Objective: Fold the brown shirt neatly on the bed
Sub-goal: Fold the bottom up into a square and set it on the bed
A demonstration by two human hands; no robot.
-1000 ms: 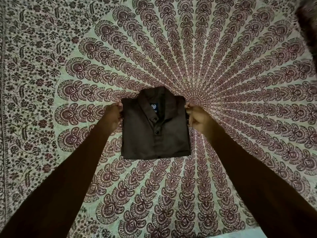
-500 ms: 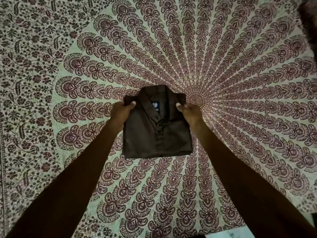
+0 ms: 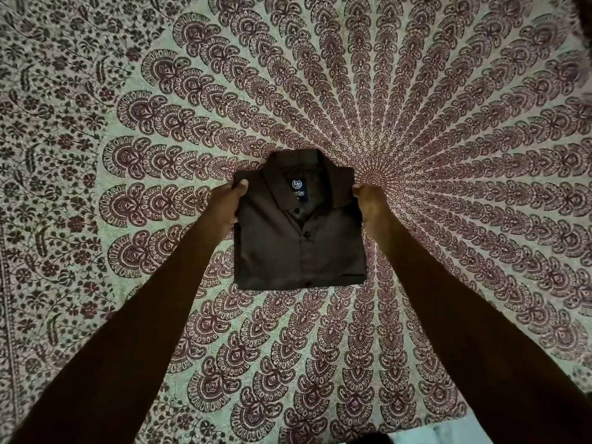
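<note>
The brown shirt lies on the bed as a compact rectangle, collar up and away from me, label and buttons showing. My left hand grips its upper left edge, thumb on top of the cloth. My right hand grips the upper right edge at the shoulder, fingers wrapped under. Both arms reach forward from the bottom of the view.
The bed is covered by a cream bedsheet with a maroon peacock-feather mandala print that spreads all around the shirt. A pale strip of floor shows past the bed's near edge at the bottom right.
My hands have slid outward from the shirt's top surface to its side edges. The shirt stays in the same spot, folded the same way.
</note>
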